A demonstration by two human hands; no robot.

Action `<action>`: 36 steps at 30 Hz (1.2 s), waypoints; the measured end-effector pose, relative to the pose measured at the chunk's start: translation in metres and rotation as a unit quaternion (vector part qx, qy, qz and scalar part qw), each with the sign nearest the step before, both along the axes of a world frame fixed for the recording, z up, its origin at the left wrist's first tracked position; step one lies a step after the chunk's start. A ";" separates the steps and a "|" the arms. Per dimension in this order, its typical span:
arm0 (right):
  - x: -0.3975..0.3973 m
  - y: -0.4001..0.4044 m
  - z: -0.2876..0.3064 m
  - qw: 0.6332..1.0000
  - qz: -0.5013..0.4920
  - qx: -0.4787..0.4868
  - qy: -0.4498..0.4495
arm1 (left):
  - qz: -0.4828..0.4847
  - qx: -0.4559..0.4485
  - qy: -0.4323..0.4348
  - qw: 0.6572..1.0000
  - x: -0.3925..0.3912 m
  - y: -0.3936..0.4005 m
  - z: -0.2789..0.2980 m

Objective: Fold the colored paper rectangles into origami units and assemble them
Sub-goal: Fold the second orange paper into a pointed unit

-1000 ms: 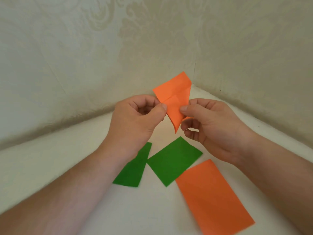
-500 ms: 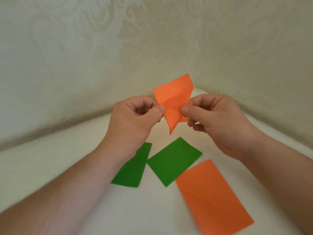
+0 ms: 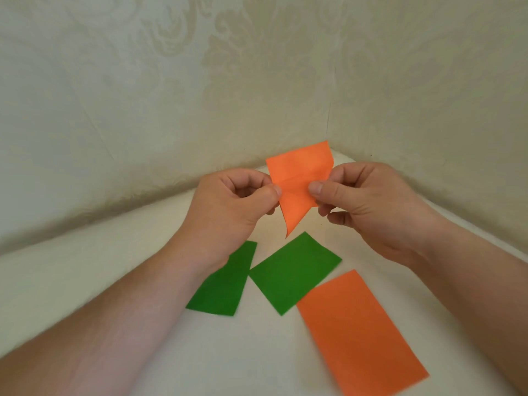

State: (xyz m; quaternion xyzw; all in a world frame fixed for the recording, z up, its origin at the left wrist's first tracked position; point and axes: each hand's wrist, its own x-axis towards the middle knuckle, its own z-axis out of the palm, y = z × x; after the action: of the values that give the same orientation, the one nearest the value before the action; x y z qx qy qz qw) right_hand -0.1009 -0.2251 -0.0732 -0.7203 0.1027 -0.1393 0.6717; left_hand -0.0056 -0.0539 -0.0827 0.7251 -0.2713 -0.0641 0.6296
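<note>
Fingers of the left hand [image 3: 234, 204] curl in, thumb pressed to forefinger on the left edge of the folded orange paper [image 3: 297, 184], which is held up in the air above the table between both hands; the right hand [image 3: 371, 207] pinches its right edge the same way, thumb flat on the front face, the lower fingers loosely bent beneath. The piece shows a broad top, a crease across its middle and a point hanging downward. It looks thin, light and limp, so it should crease readily but crumple or tear if pulled; holding it near the folds, close to the edges, seems the safest grip. Below, on the white table [image 3: 85, 281], lie flat matte sheets: a green rectangle [image 3: 223, 284] partly under the left wrist, a second green rectangle [image 3: 294, 272] just beside it, corners nearly touching, and an orange rectangle [image 3: 360, 332] at the right. A pale wall with a faint damask pattern [image 3: 200, 81] backs the corner.
</note>
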 end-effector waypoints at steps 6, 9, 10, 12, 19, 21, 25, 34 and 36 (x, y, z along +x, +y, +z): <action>0.000 -0.001 0.000 1.000 0.003 0.011 -0.001 | -0.010 0.016 0.015 1.000 0.003 0.001 0.002; -0.002 -0.003 0.001 1.000 0.007 0.026 0.008 | -0.011 0.018 0.022 1.000 0.005 0.003 0.000; -0.002 -0.004 0.002 1.000 0.004 0.029 0.007 | -0.012 0.020 0.023 0.999 0.006 0.004 0.000; -0.002 -0.006 0.002 0.999 -0.005 0.032 -0.002 | -0.018 0.027 0.022 0.999 0.007 0.004 0.000; -0.001 -0.008 0.001 0.999 -0.011 0.052 0.005 | -0.029 0.031 0.029 0.999 0.007 0.004 0.001; -0.002 -0.009 0.001 0.997 -0.004 0.071 0.006 | -0.029 0.025 0.039 0.999 0.007 0.005 0.002; 0.000 -0.008 -0.001 0.997 -0.033 0.063 -0.012 | -0.036 0.020 0.051 0.998 0.004 0.004 0.003; -0.003 -0.005 -0.004 0.993 0.088 0.059 0.052 | -0.055 -0.036 0.076 0.995 0.003 0.003 0.004; -0.002 0.000 -0.007 0.993 0.094 0.051 0.059 | -0.058 -0.049 0.080 0.994 0.001 0.002 0.003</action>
State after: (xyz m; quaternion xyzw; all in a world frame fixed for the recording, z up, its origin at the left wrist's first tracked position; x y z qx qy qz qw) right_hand -0.1026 -0.2255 -0.0803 -0.6982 0.0812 -0.0277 0.7108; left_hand -0.0045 -0.0521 -0.0792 0.6693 -0.2645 -0.1448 0.6791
